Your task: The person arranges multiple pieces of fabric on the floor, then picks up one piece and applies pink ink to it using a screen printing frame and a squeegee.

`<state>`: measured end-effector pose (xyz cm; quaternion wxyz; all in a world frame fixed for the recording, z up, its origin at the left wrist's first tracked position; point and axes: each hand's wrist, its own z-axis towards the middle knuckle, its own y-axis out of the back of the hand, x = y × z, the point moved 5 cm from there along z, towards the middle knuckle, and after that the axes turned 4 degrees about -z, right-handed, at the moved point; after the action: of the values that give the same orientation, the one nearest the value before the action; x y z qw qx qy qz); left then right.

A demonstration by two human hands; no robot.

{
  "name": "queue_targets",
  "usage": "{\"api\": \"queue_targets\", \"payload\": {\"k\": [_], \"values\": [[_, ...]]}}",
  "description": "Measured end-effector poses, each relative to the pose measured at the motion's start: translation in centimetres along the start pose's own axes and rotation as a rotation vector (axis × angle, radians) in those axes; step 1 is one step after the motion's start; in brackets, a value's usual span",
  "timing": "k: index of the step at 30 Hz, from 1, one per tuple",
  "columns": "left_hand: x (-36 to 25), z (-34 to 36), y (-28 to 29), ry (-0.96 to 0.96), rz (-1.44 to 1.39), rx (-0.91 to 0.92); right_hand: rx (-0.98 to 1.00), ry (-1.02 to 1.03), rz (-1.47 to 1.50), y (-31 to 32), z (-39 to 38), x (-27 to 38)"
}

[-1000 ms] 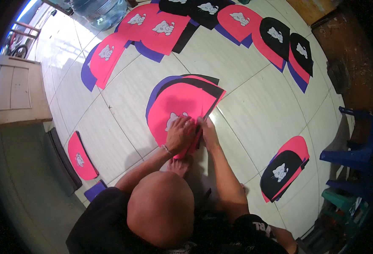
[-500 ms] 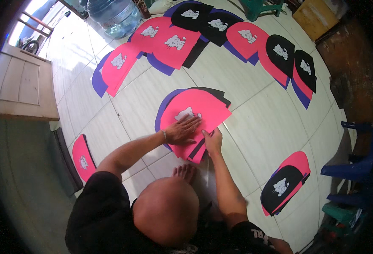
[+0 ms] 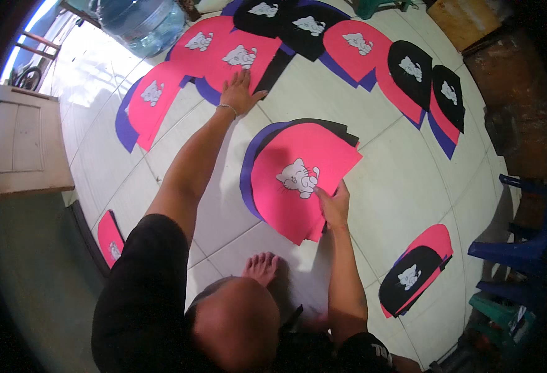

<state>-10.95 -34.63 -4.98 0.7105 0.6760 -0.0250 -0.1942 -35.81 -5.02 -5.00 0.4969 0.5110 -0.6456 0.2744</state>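
Note:
In front of me is a fanned stack of dome-shaped sheets (image 3: 286,149), pink on top with a white cat picture, black and purple ones showing beneath. My right hand (image 3: 335,205) pinches the right edge of this stack, thumb on top and fingers beneath. Farther off, my left hand (image 3: 239,96) is stretched out, its fingers spread on the lower part of another pink cat sheet (image 3: 223,68). Purple and black sheets stick out from under that one.
More pink and black cat sheets (image 3: 354,53) overlap in an arc across the tiled floor. Smaller piles lie at the right (image 3: 416,270) and left (image 3: 109,236). A large water bottle (image 3: 140,25) stands far left; blue plastic chairs (image 3: 515,248) line the right.
My left hand has left the near stack and reached forward to the far pink sheet. The near stack has shifted slightly right, with my right hand still at its edge.

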Motion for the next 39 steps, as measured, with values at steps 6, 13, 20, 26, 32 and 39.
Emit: {"api": "queue_targets", "payload": {"k": [6,13,20,26,32,39], "values": [[1.5,1.3,-2.7,0.142,-0.013,0.083,-0.032,-0.065,0.010,3.7,0.2,0.4],[-3.5,-2.3,4.1,0.109,-0.167,0.011,-0.049,-0.065,0.110,3.0,-0.7,-0.3],[-12.9,-21.4,3.3,-0.159,-0.240,0.180,0.095,-0.202,0.592,-1.3,-1.5,-2.6],[-17.7,-29.0,0.3,-0.303,-0.582,0.285,0.003,-0.080,0.201,-2.8,-1.5,-2.3],[0.6,-23.2,2.8,-0.037,-0.629,-0.074,-0.091,0.031,0.044,-3.7,-0.3,-3.3],[26.9,-14.8,8.5,0.505,0.097,-0.088,0.005,-0.068,0.086,-2.5,-0.9,-1.7]]}}
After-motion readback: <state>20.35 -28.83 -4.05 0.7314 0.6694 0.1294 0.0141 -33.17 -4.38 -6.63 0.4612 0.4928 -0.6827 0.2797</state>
